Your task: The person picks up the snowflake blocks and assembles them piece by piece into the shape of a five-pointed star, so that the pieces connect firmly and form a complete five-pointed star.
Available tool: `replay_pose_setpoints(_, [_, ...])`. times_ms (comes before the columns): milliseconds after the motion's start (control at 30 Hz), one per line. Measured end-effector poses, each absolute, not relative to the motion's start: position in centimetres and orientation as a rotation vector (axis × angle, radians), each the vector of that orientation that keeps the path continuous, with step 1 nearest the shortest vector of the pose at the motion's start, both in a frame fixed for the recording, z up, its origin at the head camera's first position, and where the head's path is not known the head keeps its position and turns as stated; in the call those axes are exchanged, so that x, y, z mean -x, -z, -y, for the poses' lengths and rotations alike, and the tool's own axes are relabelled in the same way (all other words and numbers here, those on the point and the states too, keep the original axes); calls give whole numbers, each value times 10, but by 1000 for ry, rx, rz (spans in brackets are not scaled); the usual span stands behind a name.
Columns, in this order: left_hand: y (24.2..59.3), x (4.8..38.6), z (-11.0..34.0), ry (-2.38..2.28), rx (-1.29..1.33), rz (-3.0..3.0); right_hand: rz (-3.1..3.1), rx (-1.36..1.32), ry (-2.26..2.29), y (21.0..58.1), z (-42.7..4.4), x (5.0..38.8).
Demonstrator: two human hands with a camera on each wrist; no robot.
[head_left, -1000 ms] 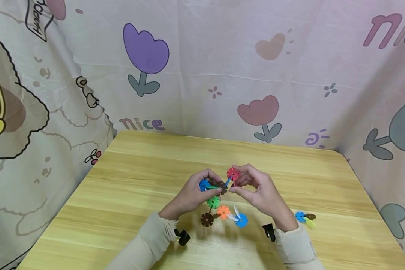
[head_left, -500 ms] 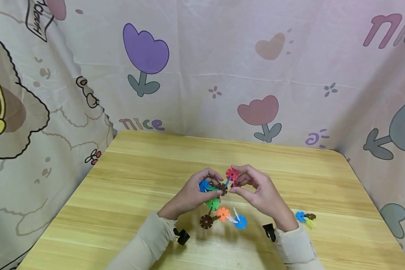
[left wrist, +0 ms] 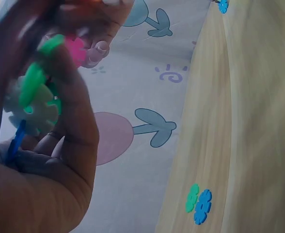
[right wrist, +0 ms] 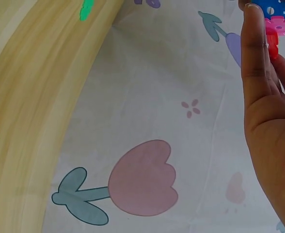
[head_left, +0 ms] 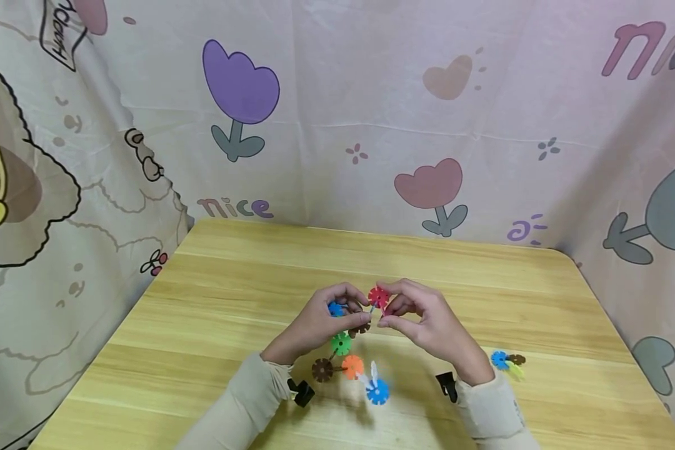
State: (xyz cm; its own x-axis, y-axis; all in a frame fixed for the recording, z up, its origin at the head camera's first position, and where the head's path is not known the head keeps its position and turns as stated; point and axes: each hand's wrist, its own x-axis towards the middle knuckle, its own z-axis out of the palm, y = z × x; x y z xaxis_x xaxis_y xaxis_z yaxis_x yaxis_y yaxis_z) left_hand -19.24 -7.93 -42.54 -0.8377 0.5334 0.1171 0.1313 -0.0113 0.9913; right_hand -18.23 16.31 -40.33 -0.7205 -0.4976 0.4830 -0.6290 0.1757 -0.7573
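My left hand [head_left: 315,325] grips a chain of notched, interlocking plastic snowflake discs, part of it hidden by the fingers. From that hand hang a green disc [head_left: 341,344], a brown disc [head_left: 322,370], an orange disc [head_left: 352,367] and a blue disc [head_left: 378,392] with white pieces slotted in. Another blue disc [head_left: 335,309] shows inside the grip. Thumb and fingers of my right hand [head_left: 430,315] pinch a pink disc at the chain's upper end, beside a red disc [head_left: 379,297]. Whether the hanging part touches the table cannot be told.
On the wooden table [head_left: 230,281], right of the right forearm, lies a small cluster with a blue disc [head_left: 499,359], a brown one and a yellow-green one. A patterned cloth [head_left: 326,94] hangs behind the table. Black camera mounts sit on both wrists.
The red disc and my right hand have shifted slightly left and down. Below, the hanging discs have swung left, and the blue end has dropped nearer the person.
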Motion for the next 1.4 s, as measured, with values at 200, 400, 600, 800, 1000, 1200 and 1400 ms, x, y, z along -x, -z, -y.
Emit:
replay_pose_setpoints(200, [428,193,77,-1963,-694,-2024,2318,-1109,-1595,406,-161,184])
replay_pose_setpoints(400, [426,193,76,-1933,-671,-2117,2314,-1114,-1567,407,-160,185])
replay_pose_setpoints(600, [428,193,75,-1887,-738,-2038,2359,-1101,-1522,408,-159,186])
replay_pose_setpoints(800, [425,189,71,-1866,-723,-1990,2337,-1166,-1421,410,-157,187])
replay_pose_setpoints(1000, [427,189,70,-1851,-692,-2032,2299,-1185,-1401,410,-153,188])
replay_pose_setpoints(1200, [425,189,74,-1822,-705,-2065,2329,-1077,-1525,409,-151,187])
replay_pose_setpoints(1400, [422,190,78,-1794,-649,-2093,2319,-1083,-1482,405,-148,189])
